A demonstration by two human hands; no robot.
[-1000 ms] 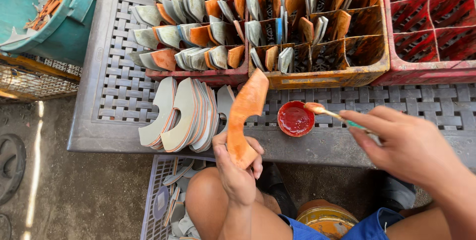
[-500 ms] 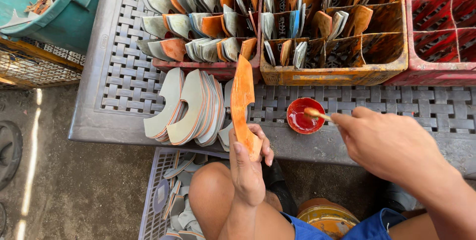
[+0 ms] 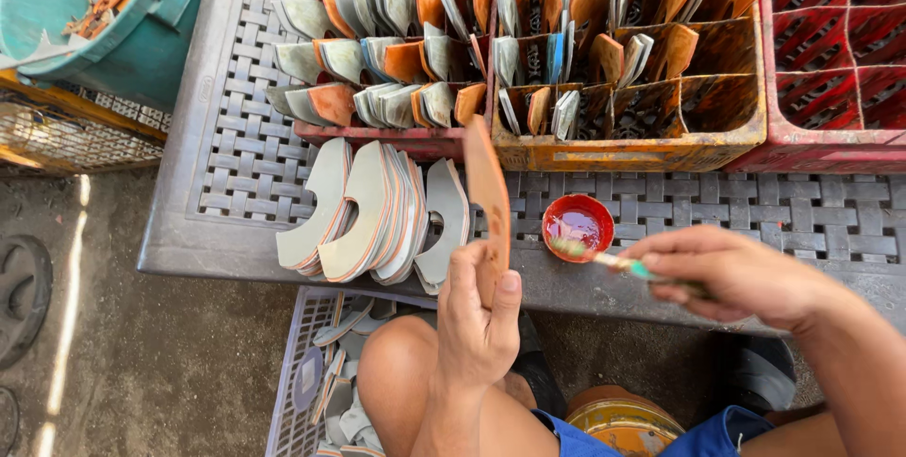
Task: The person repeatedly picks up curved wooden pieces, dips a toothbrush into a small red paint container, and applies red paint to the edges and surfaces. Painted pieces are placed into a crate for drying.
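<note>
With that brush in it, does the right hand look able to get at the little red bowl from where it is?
Probably yes. The right hand holds a brush whose tip already lies in the red bowl, and nothing stands between them. The orange piece in the left hand stays off to the side.

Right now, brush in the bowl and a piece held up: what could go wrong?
1. The red bowl sits near the table edge, liquid inside; a hard push from the brush in the right hand could tip it.
2. The left hand holds the orange piece edge-on by its lower end; it may slip.
3. The loose grey stack beside it could slide if bumped.
</note>
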